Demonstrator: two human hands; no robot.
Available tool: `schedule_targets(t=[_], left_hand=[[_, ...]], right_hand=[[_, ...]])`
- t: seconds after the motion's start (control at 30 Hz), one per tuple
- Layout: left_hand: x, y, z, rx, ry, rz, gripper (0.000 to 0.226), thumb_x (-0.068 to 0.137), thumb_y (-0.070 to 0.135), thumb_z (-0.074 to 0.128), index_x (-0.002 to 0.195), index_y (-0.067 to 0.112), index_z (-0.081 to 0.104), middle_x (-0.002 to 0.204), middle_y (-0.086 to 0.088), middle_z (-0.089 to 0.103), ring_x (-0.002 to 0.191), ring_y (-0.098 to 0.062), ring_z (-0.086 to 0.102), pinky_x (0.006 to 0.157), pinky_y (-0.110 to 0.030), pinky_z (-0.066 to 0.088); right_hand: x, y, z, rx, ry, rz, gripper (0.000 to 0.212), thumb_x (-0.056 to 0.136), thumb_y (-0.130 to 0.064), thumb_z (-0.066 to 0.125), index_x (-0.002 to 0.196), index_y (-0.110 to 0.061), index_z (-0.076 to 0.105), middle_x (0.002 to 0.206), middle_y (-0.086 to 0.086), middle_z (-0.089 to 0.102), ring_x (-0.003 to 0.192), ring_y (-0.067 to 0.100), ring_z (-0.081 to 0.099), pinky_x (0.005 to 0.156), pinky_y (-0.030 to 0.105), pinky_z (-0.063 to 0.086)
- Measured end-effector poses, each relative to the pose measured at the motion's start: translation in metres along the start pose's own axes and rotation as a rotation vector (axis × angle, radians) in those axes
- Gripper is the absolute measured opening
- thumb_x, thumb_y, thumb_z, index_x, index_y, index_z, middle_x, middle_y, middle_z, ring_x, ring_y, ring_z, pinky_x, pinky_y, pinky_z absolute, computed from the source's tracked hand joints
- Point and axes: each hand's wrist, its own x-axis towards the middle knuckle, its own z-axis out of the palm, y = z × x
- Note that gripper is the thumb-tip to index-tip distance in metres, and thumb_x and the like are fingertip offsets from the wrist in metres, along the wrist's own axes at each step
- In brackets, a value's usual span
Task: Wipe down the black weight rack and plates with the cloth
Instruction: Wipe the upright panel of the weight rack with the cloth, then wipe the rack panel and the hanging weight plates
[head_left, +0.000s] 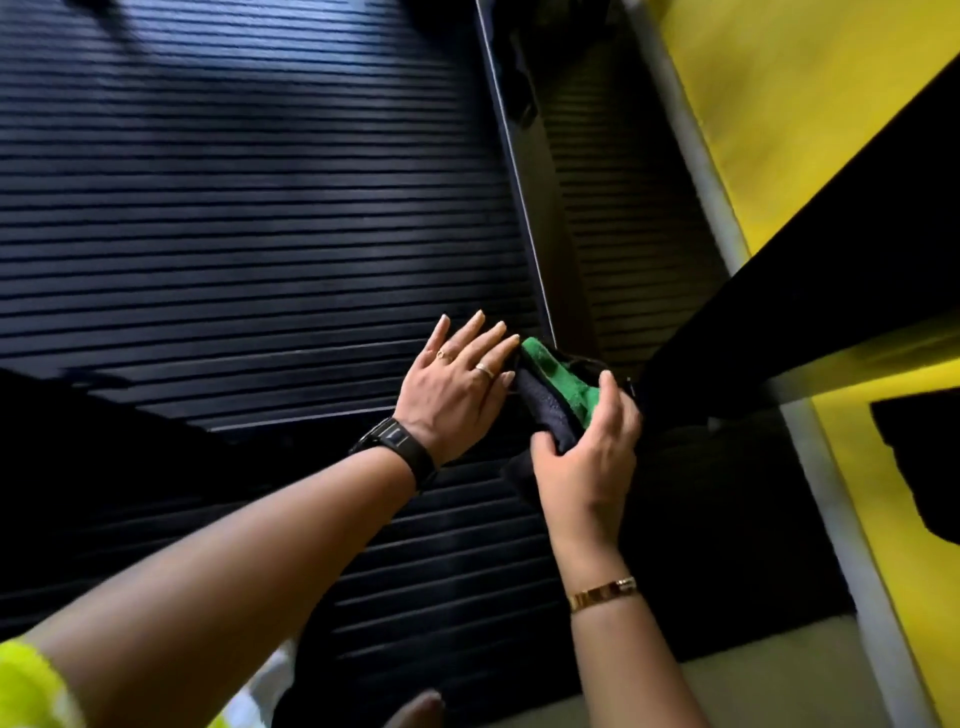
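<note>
cloth (558, 384): fuzzy terry, green face, dark backing, matt. plates (234, 208): black, ribbed, dull sheen under light. rack rail (519, 171): smooth black metal, glossy edge. my bracelet (602, 594): polished gold metal. my watch strap (397, 447): matt black. wall (805, 104): flat yellow paint.

Cloth (558, 382): bright green one side, dark grey-blue the other, betw. the left hand (457, 395) fingers (485, 338) & the right hand (587, 457) thumb. Ribbed panel (234, 234) under & beyond the left fingertips: black w/ thin horiz. ridges, bluish sheen. Right of the right thumb: black beam (805, 270), then yellow wall (779, 104) w/ pale grey trim (696, 156). Rings (484, 370) on the left fingers: gold-ish. Watch (395, 447): black. Bracelet (602, 592): gold. Sleeve (26, 686): neon yellow.
</note>
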Motion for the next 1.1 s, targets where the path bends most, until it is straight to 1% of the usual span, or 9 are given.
schedule_targets(t=[0.17,0.33,0.53,0.6,0.67,0.73,0.87,0.93,1.1], left_hand=[[-0.051,0.036,-0.046,0.005,-0.085,-0.120,0.053,0.100,0.041,0.028,0.132,0.013,0.059,0.132,-0.006,0.062,0.128,-0.028,0.054,0.113,-0.043,0.019],[-0.092,0.066,-0.115,0.062,-0.098,-0.132,0.056,0.102,0.042,0.022,0.129,0.011,0.062,0.129,-0.007,0.063,0.125,-0.028,0.056,0.112,-0.044,0.020],[-0.127,0.088,-0.184,0.093,-0.111,-0.062,0.051,0.097,0.037,0.032,0.130,0.012,0.061,0.131,-0.008,0.062,0.127,-0.029,0.053,0.113,-0.044,0.017],[-0.144,0.093,-0.201,0.081,-0.120,-0.039,0.051,0.096,0.037,0.032,0.130,0.012,0.061,0.131,-0.008,0.062,0.128,-0.029,0.053,0.113,-0.045,0.019],[-0.163,0.096,-0.217,0.065,-0.117,-0.034,0.050,0.096,0.036,0.033,0.131,0.012,0.060,0.132,-0.008,0.062,0.128,-0.029,0.053,0.113,-0.045,0.019],[-0.184,0.095,-0.239,0.053,-0.096,-0.025,0.049,0.096,0.035,0.034,0.132,0.013,0.059,0.132,-0.007,0.061,0.128,-0.028,0.053,0.113,-0.045,0.020],[-0.225,0.075,-0.296,0.070,-0.052,-0.032,0.049,0.095,0.034,0.036,0.133,0.014,0.058,0.134,-0.006,0.060,0.127,-0.027,0.054,0.113,-0.044,0.021],[-0.246,0.059,-0.334,0.088,-0.035,-0.048,0.048,0.095,0.034,0.037,0.132,0.013,0.059,0.134,-0.007,0.060,0.126,-0.027,0.055,0.113,-0.044,0.020],[-0.299,0.024,-0.421,0.131,0.032,-0.141,0.049,0.096,0.036,0.035,0.131,0.013,0.060,0.133,-0.006,0.061,0.127,-0.027,0.054,0.113,-0.042,0.018]], right_hand=[[-0.058,-0.012,-0.043,0.026,-0.112,-0.008,0.077,0.058,-0.003,0.080,0.131,-0.002,0.054,0.135,0.024,0.045,0.111,0.043,0.058,0.088,0.048,0.052],[-0.100,-0.037,-0.098,0.036,-0.182,-0.011,0.042,0.064,-0.006,0.079,0.105,-0.002,0.069,0.138,0.024,0.045,0.105,0.041,0.062,0.081,0.045,0.056],[-0.137,-0.077,-0.153,-0.124,-0.138,-0.068,0.032,0.072,-0.012,0.064,0.104,-0.008,0.070,0.113,0.012,0.066,0.086,0.039,0.066,0.066,0.049,0.055],[-0.151,-0.089,-0.165,-0.241,-0.076,-0.085,0.032,0.074,-0.014,0.063,0.106,-0.012,0.071,0.111,0.007,0.070,0.100,0.043,0.064,0.074,0.066,0.049],[-0.170,-0.101,-0.176,-0.328,-0.063,-0.097,0.039,0.073,-0.010,0.075,0.112,-0.014,0.070,0.116,0.005,0.070,0.128,0.045,0.047,0.089,0.080,0.027],[-0.188,-0.113,-0.188,-0.419,-0.043,-0.158,0.047,0.070,-0.011,0.078,0.117,-0.014,0.068,0.121,0.006,0.068,0.136,0.041,0.039,0.096,0.078,0.020],[-0.229,-0.147,-0.202,-0.418,-0.026,-0.341,0.041,0.077,-0.012,0.066,0.117,-0.007,0.067,0.118,0.012,0.068,0.121,0.034,0.057,0.103,0.060,0.036],[-0.248,-0.175,-0.206,-0.352,-0.008,-0.434,0.036,0.080,-0.010,0.055,0.112,-0.004,0.069,0.112,0.014,0.070,0.107,0.031,0.066,0.097,0.050,0.047],[-0.295,-0.258,-0.223,-0.186,-0.052,-0.511,0.045,0.064,0.001,0.082,0.106,-0.003,0.068,0.097,0.013,0.071,0.085,0.029,0.069,0.073,0.037,0.057]])
